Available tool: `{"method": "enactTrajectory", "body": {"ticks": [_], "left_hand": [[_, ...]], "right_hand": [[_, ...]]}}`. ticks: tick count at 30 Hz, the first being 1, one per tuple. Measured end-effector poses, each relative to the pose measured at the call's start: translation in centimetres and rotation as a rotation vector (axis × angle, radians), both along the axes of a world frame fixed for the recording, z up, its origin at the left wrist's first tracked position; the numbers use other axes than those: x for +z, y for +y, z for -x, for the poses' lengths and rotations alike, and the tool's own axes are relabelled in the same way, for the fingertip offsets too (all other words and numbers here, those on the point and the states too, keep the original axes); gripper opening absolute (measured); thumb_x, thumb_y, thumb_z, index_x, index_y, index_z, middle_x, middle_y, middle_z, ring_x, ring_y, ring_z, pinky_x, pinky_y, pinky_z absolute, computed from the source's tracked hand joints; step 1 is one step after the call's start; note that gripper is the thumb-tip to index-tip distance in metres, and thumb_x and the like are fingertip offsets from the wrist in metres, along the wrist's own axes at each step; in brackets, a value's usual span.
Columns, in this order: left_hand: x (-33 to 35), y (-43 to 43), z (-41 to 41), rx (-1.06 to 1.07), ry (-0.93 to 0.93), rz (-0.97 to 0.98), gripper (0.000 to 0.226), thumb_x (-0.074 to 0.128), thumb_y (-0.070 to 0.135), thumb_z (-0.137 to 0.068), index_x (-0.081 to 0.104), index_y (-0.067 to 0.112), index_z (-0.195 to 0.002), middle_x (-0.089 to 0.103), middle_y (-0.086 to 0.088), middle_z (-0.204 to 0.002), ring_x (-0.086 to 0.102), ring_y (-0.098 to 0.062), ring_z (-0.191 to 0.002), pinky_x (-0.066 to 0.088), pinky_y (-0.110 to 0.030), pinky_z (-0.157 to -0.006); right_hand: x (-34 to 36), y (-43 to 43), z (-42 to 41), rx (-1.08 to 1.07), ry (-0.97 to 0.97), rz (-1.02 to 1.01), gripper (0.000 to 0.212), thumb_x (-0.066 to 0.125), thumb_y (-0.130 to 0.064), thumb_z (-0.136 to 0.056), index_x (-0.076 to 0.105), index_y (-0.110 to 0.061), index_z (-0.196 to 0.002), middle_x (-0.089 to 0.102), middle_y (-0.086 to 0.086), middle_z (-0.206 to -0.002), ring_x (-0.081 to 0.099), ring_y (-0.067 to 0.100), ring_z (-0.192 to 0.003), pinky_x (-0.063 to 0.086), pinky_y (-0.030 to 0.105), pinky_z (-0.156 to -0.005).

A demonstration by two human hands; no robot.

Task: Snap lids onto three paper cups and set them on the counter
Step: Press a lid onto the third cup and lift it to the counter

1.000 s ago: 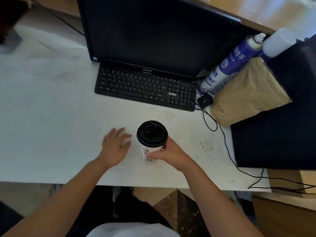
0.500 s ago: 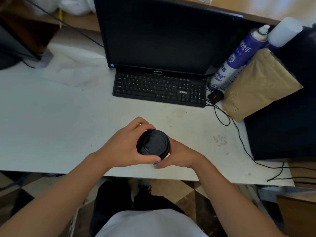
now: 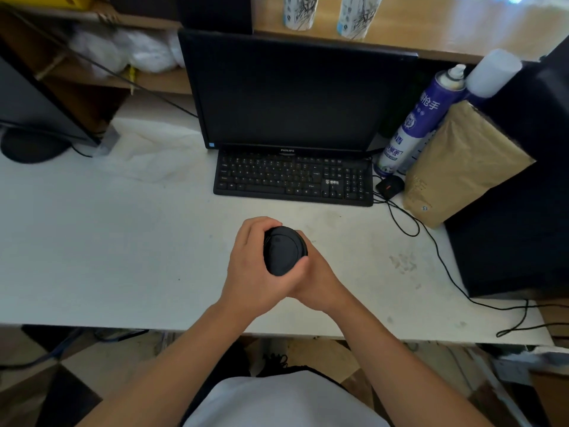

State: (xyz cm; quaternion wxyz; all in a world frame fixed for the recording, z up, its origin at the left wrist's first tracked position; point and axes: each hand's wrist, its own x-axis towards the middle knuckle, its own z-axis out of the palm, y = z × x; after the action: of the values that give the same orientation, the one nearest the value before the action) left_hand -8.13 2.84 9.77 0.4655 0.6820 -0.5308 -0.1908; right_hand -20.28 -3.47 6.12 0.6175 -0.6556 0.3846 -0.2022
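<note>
Centrally, item one: a paper cup capped by a round black plastic lid (image 3: 283,252), held over the white table (image 3: 107,241), near the front of the black keyboard (image 3: 292,178). The hands hide the cup's wall, so I cannot tell whether its base touches the table.

Left hand (image 3: 254,269): curled round the lid's left side, with fingers over the far rim. Right hand (image 3: 318,286): wrapped round the cup from the near right, with the thumb at the lid's near edge. Both are clamped on the one cup and touch each other.

Handling, as judged:
- Weight: light.
- Wall: thin, soft paper, likely to buckle if squeezed at mid-height.
- Lid: stiffer, smooth, springy at the rim.
- Best hold: one hand low and gentle round the wall, the other pressing along the lid's rim rather than its centre.
- Risk: if the cup is filled, a hard squeeze could pop the lid.

Containers:
- Lidded cup: contents not visible.
- Two white printed paper cups (image 3: 297,10) (image 3: 358,12): upright on the wooden shelf (image 3: 431,35) above the black monitor (image 3: 295,90). Their tops are out of frame, so lids and contents are unknown.
- Crumpled brown paper bag (image 3: 462,161): leaning at the right, closed, contents hidden.
- Blue-and-white spray can (image 3: 421,118): leaning beside the bag, nozzle bare.

Sundry: a black mouse (image 3: 389,184) just right of the keyboard.
</note>
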Motion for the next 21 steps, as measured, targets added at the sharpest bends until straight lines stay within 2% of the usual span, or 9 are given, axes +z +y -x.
{"method": "enactTrajectory", "body": {"ticks": [5,9,12,13,15,16,18,19,21], "left_hand": [[0.1,-0.6,0.7,0.109,0.032,-0.006,0.060,0.073,0.048,-0.069,0.054,0.023,-0.121,0.053,0.012,-0.114,0.051,0.005,-0.107,0.039,-0.001,-0.086],[0.2,-1.4,1.4,0.251,0.079,-0.052,0.057,0.068,0.052,-0.069,0.056,0.027,-0.119,0.050,0.016,-0.112,0.054,-0.004,-0.105,0.040,-0.001,-0.083],[0.5,-2.0,1.5,0.267,0.106,-0.155,0.057,0.069,0.054,-0.069,0.054,0.031,-0.119,0.051,0.018,-0.112,0.055,-0.008,-0.107,0.048,-0.014,-0.086],[0.7,-2.0,1.0,0.213,0.096,-0.197,0.058,0.069,0.057,-0.069,0.052,0.033,-0.119,0.052,0.018,-0.112,0.055,-0.007,-0.106,0.050,-0.019,-0.086],[1.0,-1.8,-0.9,-0.009,0.031,-0.252,0.061,0.070,0.064,-0.068,0.048,0.037,-0.118,0.052,0.019,-0.112,0.053,-0.004,-0.106,0.049,-0.020,-0.085],[1.3,-1.6,-2.2,-0.149,-0.023,-0.261,0.061,0.068,0.066,-0.069,0.047,0.038,-0.119,0.052,0.020,-0.113,0.052,-0.003,-0.107,0.048,-0.020,-0.086],[2.1,-1.4,-4.7,-0.377,-0.116,-0.289,0.060,0.064,0.068,-0.071,0.053,0.038,-0.121,0.053,0.024,-0.114,0.051,0.000,-0.109,0.046,-0.020,-0.087],[2.6,-1.4,-5.6,-0.452,-0.139,-0.309,0.061,0.064,0.068,-0.072,0.056,0.036,-0.123,0.054,0.026,-0.114,0.052,0.001,-0.108,0.047,-0.019,-0.085],[3.3,-1.8,-6.5,-0.540,-0.158,-0.333,0.062,0.064,0.067,-0.074,0.061,0.033,-0.126,0.055,0.026,-0.113,0.055,-0.001,-0.102,0.052,-0.020,-0.078]], "right_hand": [[0.1,0.0,-0.7,-0.053,0.050,0.014,0.078,0.082,-0.038,-0.062,0.053,-0.025,-0.133,0.064,-0.005,-0.127,0.066,0.018,-0.114,0.060,0.047,-0.093],[0.3,0.9,-1.8,-0.156,0.068,0.041,0.059,0.071,-0.050,-0.063,0.052,-0.040,-0.117,0.064,-0.012,-0.117,0.066,0.009,-0.107,0.060,0.035,-0.089],[0.1,1.2,-2.3,-0.207,0.082,0.047,0.041,0.076,-0.030,-0.076,0.052,-0.032,-0.109,0.065,-0.017,-0.103,0.066,-0.004,-0.095,0.055,0.027,-0.079],[0.3,0.9,-2.2,-0.181,0.079,0.038,0.040,0.077,-0.024,-0.075,0.053,-0.030,-0.107,0.066,-0.017,-0.098,0.066,-0.006,-0.090,0.055,0.025,-0.075],[1.2,0.0,-1.3,-0.049,0.032,-0.045,0.046,0.077,-0.021,-0.067,0.063,-0.030,-0.109,0.072,-0.017,-0.095,0.070,-0.001,-0.086,0.057,0.021,-0.069],[1.6,-0.6,-0.6,0.049,0.031,-0.080,0.051,0.079,-0.018,-0.065,0.066,-0.034,-0.112,0.075,-0.016,-0.098,0.072,0.002,-0.090,0.059,0.024,-0.073],[2.3,-1.7,0.8,0.236,0.062,-0.210,0.061,0.085,-0.015,-0.066,0.067,-0.044,-0.117,0.076,-0.011,-0.111,0.071,0.009,-0.106,0.060,0.034,-0.090],[2.5,-2.1,1.4,0.314,0.075,-0.286,0.064,0.087,-0.014,-0.067,0.066,-0.044,-0.120,0.075,-0.007,-0.116,0.070,0.014,-0.113,0.058,0.038,-0.097],[2.7,-2.6,1.7,0.406,0.067,-0.410,0.066,0.085,-0.011,-0.069,0.064,-0.033,-0.127,0.073,0.002,-0.122,0.066,0.024,-0.122,0.054,0.044,-0.104]]}}
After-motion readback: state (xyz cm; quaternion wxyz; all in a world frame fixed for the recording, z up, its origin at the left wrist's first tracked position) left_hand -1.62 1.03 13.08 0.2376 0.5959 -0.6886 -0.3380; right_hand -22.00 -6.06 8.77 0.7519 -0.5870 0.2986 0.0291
